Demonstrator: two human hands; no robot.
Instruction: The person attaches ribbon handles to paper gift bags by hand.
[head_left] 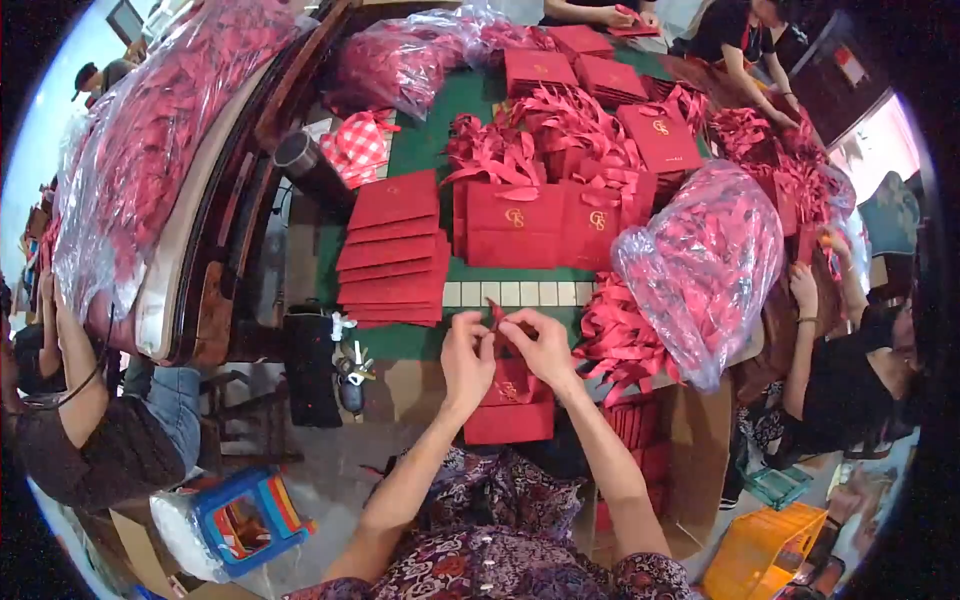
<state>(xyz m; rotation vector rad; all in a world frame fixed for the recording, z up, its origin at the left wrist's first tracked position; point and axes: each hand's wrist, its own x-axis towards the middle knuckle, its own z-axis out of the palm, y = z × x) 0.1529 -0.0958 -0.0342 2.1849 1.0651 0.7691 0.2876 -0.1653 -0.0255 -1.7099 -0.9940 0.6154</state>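
From the head view I see my left hand (466, 352) and right hand (543, 345) close together, fingers pinched on a red ribbon (503, 325) at the top of a red paper bag (510, 405). This bag sits at the near edge of the green table (430, 140). Farther back, many bags with ribbons (545, 215) look done. Left of them, a stack of flat bags (392, 250) waits.

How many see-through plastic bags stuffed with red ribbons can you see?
3: one plastic bag far left, one top middle, one right of the hands. Others may be hidden.
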